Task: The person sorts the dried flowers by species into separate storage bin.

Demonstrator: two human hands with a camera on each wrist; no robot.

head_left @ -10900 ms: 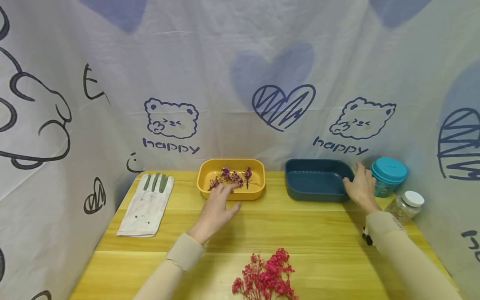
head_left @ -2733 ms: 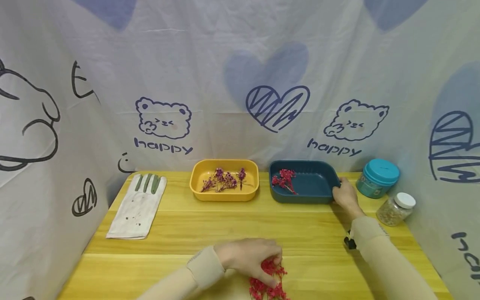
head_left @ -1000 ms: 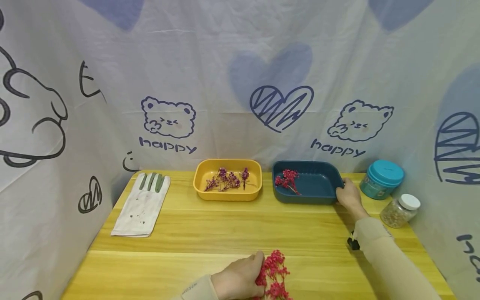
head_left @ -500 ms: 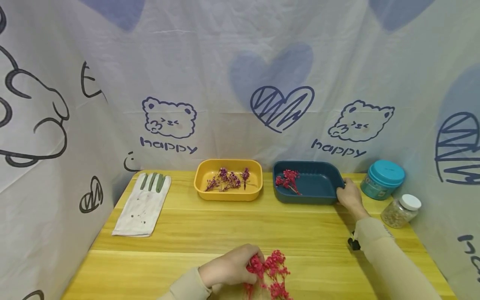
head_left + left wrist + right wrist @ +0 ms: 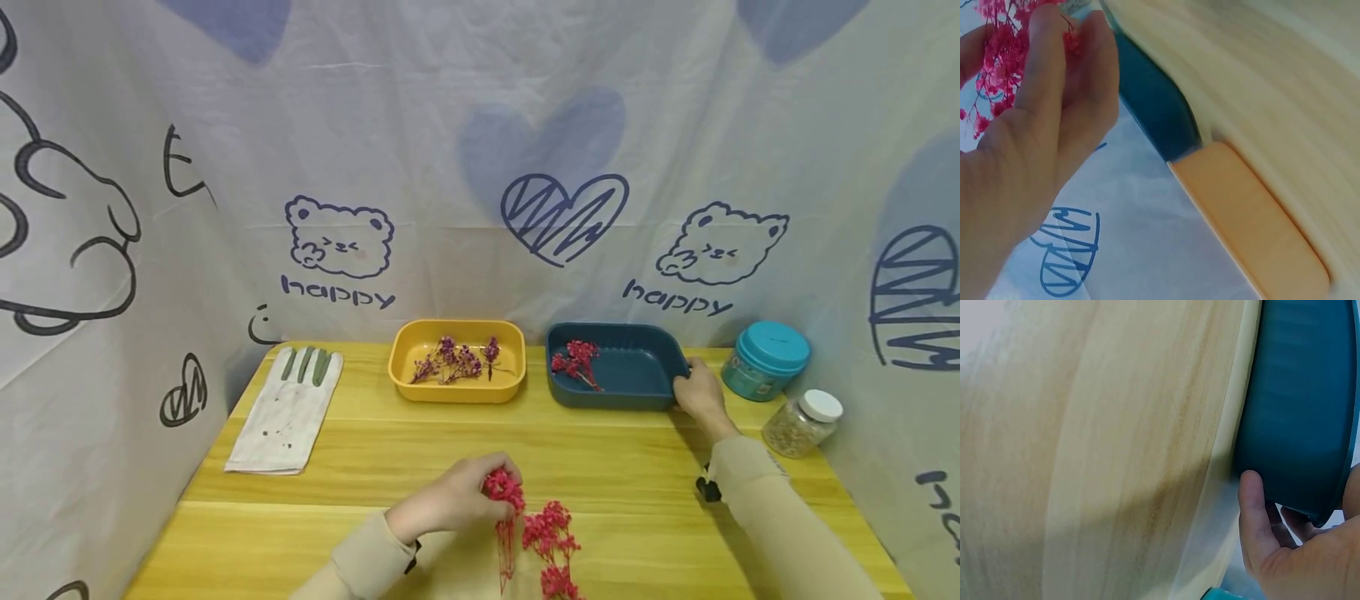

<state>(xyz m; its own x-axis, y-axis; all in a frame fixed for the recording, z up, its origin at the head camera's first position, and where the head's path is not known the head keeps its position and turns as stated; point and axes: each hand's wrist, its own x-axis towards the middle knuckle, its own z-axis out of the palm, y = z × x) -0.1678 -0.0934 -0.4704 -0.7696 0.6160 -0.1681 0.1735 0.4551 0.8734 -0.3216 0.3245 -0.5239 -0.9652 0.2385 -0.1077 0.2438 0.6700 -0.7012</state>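
In the head view my left hand (image 5: 457, 497) pinches a sprig of pink-red dried flowers (image 5: 504, 490), its thin stems hanging down over the table. More of the same dried flowers (image 5: 551, 533) lie just to the right, at the bottom of the view. My right hand (image 5: 702, 396) holds the right end of a dark blue tray (image 5: 622, 397); in the right wrist view a fingertip (image 5: 1250, 484) presses against the tray's outer wall. One pink-red sprig (image 5: 576, 362) lies at the left inside that tray. The left wrist view shows pink blossoms (image 5: 1007, 56) among the left fingers.
Left of the blue tray stands a yellow tray (image 5: 457, 393) with several purple dried sprigs (image 5: 459, 360). A white work glove (image 5: 281, 417) lies at the table's left. At the right stand a turquoise tub (image 5: 767, 358) and a white-lidded clear jar (image 5: 798, 425). A printed curtain (image 5: 450, 267) hangs behind.
Since 10.9 s ago a pink sprig has appeared in the blue tray, which sits slightly further left. My left hand has drawn another sprig leftward and away from the bunch; the right hand stays.
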